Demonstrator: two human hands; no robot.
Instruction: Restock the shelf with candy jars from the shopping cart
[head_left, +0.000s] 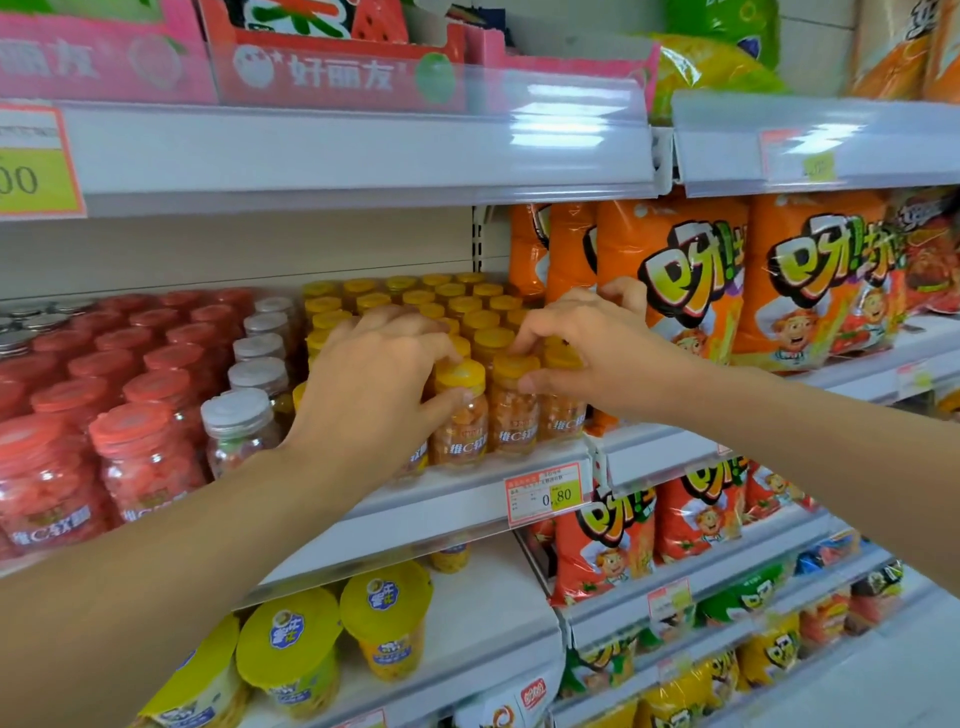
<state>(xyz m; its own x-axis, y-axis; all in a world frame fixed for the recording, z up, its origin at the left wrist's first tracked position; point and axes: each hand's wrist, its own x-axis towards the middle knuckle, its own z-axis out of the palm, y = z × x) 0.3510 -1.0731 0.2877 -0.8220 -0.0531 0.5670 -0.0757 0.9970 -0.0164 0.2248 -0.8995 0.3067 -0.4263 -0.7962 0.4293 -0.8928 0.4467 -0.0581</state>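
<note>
left hand (363, 395) is extending in from the lower left and gripping a yellow-lidded candy jar (460, 410) in the front row of the middle shelf (415, 514). its fingers are curling over the lid and its thumb is pressing on the clear side just below it. right hand (582, 348) is extending in from the right and gripping the neighbouring jar (514, 410), which is touching the first. its fingers are arching over the yellow lid, its thumb is lying against the neck, and one finger is sticking up beside the orange snack bags (670, 280). the hands are working side by side, near but not touching, each clamped on its own jar.

both jars are standing upright at the shelf's front edge, just behind the clear rail and above a red-bordered price tag (548, 493). behind them a block of yellow-lidded jars (447, 301) is filling the shelf to the back wall, rows packed tight. a third front jar (563, 410) is standing between the neighbouring jar and the snack bags. at the left, a file of white-lidded jars (239, 421) is bordering the block, with red-lidded jars (140, 447) beyond. open room is lying above the lids, under the upper shelf (337, 156).

white shop shelving is carrying everything. yellow-topped tubs (291, 649) are sitting on the shelf below.
</note>
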